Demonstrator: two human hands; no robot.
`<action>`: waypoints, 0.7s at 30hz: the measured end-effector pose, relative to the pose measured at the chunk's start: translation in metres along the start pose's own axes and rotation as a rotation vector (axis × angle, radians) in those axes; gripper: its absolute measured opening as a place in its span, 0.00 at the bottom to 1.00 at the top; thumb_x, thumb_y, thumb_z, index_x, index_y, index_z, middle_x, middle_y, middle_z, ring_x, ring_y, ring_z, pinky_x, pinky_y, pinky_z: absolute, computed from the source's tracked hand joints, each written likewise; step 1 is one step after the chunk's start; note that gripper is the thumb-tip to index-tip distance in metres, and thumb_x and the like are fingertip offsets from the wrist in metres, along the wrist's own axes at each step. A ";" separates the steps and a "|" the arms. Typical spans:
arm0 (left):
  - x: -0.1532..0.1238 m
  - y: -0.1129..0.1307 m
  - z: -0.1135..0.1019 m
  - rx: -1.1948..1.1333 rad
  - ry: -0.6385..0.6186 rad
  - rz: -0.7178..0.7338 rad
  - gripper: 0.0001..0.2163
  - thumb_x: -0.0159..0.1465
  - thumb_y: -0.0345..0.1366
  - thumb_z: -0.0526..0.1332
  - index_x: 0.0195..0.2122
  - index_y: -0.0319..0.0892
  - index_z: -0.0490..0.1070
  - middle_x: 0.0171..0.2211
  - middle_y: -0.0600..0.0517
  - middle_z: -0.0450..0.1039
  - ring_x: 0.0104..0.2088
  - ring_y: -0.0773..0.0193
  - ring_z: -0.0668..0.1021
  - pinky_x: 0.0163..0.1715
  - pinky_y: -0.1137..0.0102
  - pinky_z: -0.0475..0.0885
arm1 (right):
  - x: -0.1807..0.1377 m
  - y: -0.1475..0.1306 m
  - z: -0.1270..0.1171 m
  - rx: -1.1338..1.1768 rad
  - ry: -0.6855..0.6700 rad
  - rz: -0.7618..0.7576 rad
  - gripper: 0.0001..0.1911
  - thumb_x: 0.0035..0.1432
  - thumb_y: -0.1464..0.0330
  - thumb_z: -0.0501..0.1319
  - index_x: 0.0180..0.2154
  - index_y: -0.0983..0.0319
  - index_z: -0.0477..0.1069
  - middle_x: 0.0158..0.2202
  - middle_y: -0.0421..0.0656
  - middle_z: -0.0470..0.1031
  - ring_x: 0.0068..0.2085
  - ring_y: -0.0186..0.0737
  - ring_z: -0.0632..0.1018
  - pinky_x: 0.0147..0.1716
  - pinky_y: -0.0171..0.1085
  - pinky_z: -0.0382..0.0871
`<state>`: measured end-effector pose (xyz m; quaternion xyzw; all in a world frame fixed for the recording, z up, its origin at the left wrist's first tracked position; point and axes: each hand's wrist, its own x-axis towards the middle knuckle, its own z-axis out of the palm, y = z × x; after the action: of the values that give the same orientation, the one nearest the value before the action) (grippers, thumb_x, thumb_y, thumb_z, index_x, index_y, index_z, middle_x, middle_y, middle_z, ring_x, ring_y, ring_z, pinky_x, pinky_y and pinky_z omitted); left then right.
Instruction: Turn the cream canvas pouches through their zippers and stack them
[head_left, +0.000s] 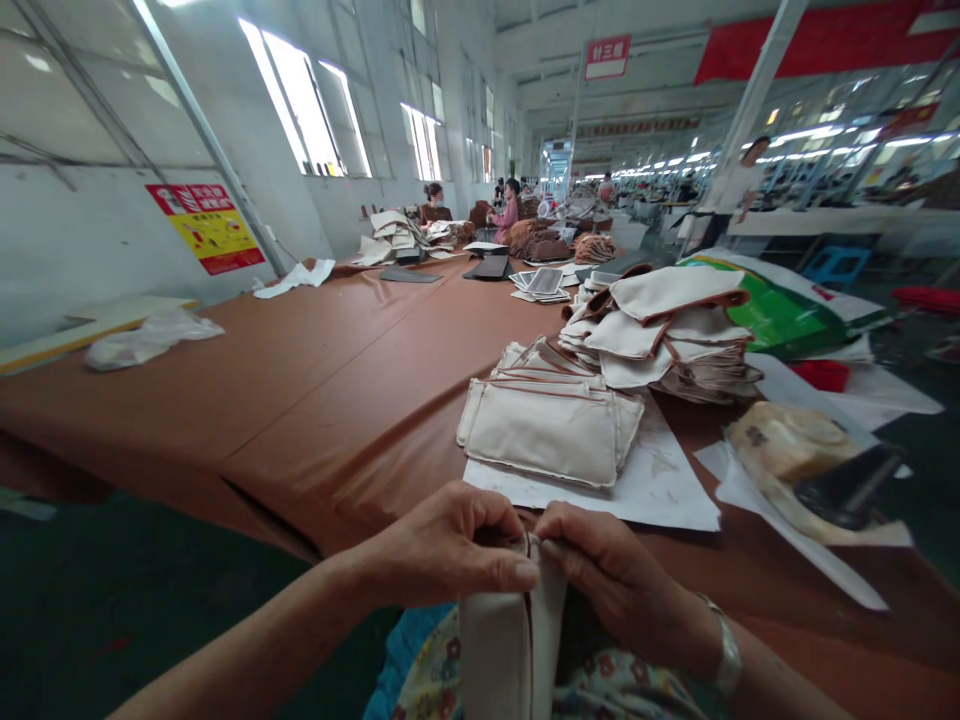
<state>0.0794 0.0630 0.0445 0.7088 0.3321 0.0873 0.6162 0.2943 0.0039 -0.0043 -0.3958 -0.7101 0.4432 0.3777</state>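
Observation:
Close to my body, above my lap, I hold a cream-coloured sewn piece with a dark line down its middle. My left hand pinches its upper end between thumb and fingers. On the other side of the dark line, my right hand grips the same end, its fingertips nearly touching the left thumb. Just beyond my hands, a stack of similar cream panels with brown edges lies on white paper. The lower part of the held piece runs out of view.
Brown sheeting covers the long table. To the right are a taller pile of cream pieces, a yellowish container and a blurred black object. A green-and-white sack lies behind them. Several people are farther off.

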 end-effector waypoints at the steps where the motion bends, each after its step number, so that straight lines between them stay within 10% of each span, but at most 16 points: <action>1: 0.001 -0.002 0.002 -0.005 0.004 -0.004 0.17 0.58 0.47 0.68 0.34 0.35 0.73 0.24 0.58 0.61 0.24 0.71 0.59 0.22 0.75 0.53 | -0.001 0.000 0.000 -0.017 0.009 -0.012 0.10 0.68 0.65 0.54 0.35 0.61 0.68 0.33 0.40 0.70 0.34 0.37 0.69 0.37 0.35 0.63; 11: 0.002 -0.010 0.024 -0.224 -0.001 0.026 0.14 0.60 0.44 0.66 0.31 0.36 0.72 0.26 0.55 0.66 0.26 0.70 0.64 0.26 0.76 0.58 | -0.008 0.006 0.013 0.402 0.078 0.280 0.14 0.64 0.60 0.55 0.30 0.62 0.62 0.24 0.35 0.56 0.26 0.32 0.56 0.23 0.31 0.50; 21: 0.000 -0.001 0.036 -0.045 0.158 -0.041 0.06 0.56 0.35 0.57 0.25 0.38 0.68 0.22 0.57 0.59 0.25 0.68 0.60 0.24 0.72 0.54 | -0.010 -0.008 0.009 0.518 -0.018 0.238 0.19 0.55 0.57 0.67 0.32 0.64 0.65 0.27 0.36 0.63 0.28 0.31 0.59 0.26 0.31 0.52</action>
<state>0.0985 0.0337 0.0357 0.6789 0.3921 0.1378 0.6053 0.2888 -0.0099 -0.0016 -0.3627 -0.5252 0.6545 0.4053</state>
